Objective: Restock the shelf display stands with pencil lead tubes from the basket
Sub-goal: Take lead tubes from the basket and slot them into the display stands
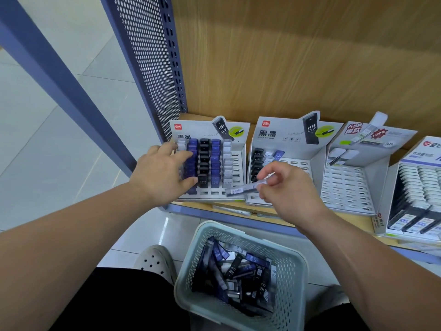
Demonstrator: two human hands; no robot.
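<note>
Where the wooden shelf (367,219) ends, a perforated blue panel (148,56) rises.

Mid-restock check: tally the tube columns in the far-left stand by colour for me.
White columns: 2
Blue columns: 2
Black columns: 1
Total: 5 columns in the far-left stand; the left hand partly covers two.
The tube pinched in the right hand is not counted.
</note>
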